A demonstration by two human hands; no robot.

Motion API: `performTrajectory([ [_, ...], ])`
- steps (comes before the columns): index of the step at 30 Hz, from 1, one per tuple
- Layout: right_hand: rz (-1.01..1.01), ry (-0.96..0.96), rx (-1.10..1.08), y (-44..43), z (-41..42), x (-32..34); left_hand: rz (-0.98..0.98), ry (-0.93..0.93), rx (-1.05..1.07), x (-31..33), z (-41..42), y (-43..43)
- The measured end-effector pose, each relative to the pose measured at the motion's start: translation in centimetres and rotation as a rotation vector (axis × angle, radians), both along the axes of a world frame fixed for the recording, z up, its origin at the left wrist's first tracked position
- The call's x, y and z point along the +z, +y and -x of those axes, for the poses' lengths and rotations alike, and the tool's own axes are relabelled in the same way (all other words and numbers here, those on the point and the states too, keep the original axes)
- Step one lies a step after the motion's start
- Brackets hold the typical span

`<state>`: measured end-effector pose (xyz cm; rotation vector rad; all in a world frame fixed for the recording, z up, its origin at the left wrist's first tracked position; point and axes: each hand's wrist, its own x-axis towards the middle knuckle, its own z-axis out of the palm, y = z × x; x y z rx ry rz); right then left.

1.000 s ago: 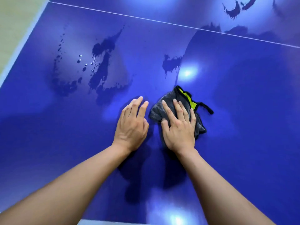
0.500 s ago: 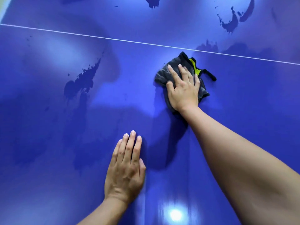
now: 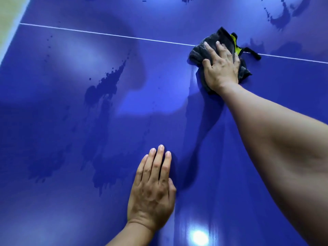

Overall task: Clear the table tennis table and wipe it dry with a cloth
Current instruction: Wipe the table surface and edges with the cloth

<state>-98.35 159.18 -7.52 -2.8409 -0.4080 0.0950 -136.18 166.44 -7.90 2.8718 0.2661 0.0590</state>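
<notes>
Your right grip, fingers spread and nearly straight, presses the soft, limp cloth flat on the white line at upper right, so bear on its bunched middle, while your left grip rests open-palmed on the slick, wet surface.

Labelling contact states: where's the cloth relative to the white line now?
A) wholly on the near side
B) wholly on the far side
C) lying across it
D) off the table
C: the cloth under the right hand covers a stretch of the white line, fabric on both sides.
</notes>
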Motion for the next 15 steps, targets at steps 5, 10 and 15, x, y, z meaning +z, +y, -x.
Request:
performTrajectory([
  [5, -0.015, -0.013, 0.133, 0.1, 7.2, -0.2, -0.017, -0.032, -0.001, 0.0, 0.0, 0.1],
  [10, -0.009, -0.041, 0.200, -1.5, 15.5, -0.2, 0.023, -0.097, 0.026, -0.4, 0.0, 0.1],
  [15, -0.016, -0.066, 0.233, -4.3, 26.7, -0.2, 0.155, -0.222, 0.033, 0.8, 1.2, 0.2],
])
